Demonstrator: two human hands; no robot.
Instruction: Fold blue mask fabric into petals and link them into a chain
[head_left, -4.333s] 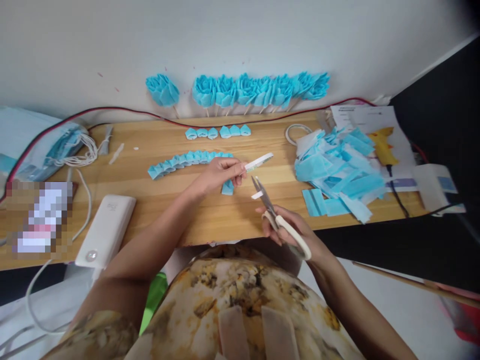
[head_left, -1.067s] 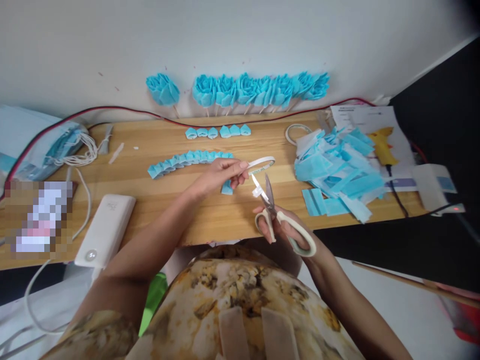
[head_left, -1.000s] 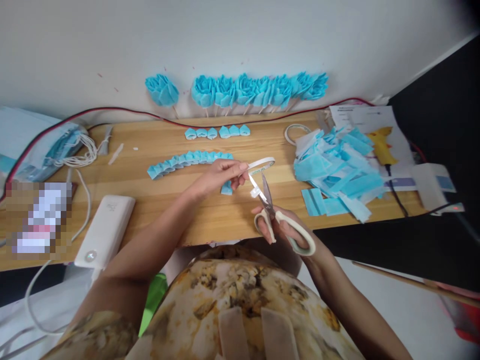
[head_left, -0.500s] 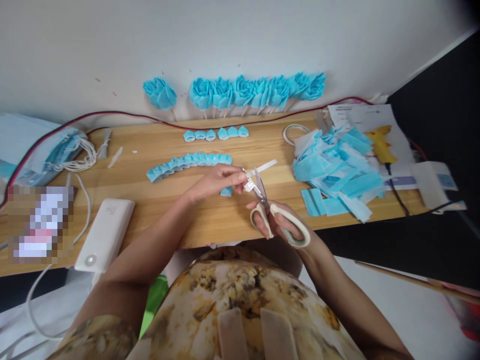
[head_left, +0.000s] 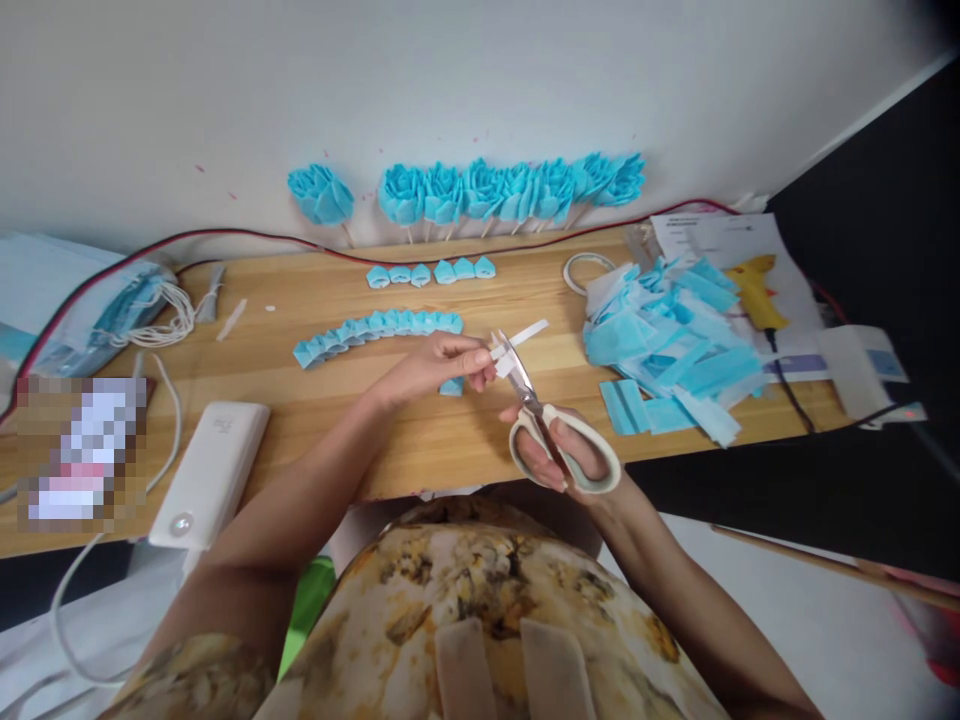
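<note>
My left hand (head_left: 461, 362) is closed in a pinch on a narrow white strip (head_left: 531, 334), whose free end sticks out to the right. In my right hand (head_left: 559, 455) is a pair of scissors (head_left: 529, 398) with white handles, fingers and thumb through the loops. The blades point up and left and lie across the strip close to my left fingertips, nearly closed. A small white piece hangs by the blades; whether it is still joined to the strip I cannot tell. Below my left hand a small blue piece (head_left: 451, 386) lies on the table.
Blue fabric flowers on sticks (head_left: 480, 190) lean on the wall. Folded blue pieces lie in a curved row (head_left: 375, 330) and a short row (head_left: 465, 269). Rightward are a heap of blue strips (head_left: 667, 330), a tape roll (head_left: 581, 272) and a yellow glue gun (head_left: 757, 290); leftward, a white power bank (head_left: 210, 475).
The scissor blades have closed from a wider opening, and their handles have come closer together. My left hand has stayed nearly in place with the strip.
</note>
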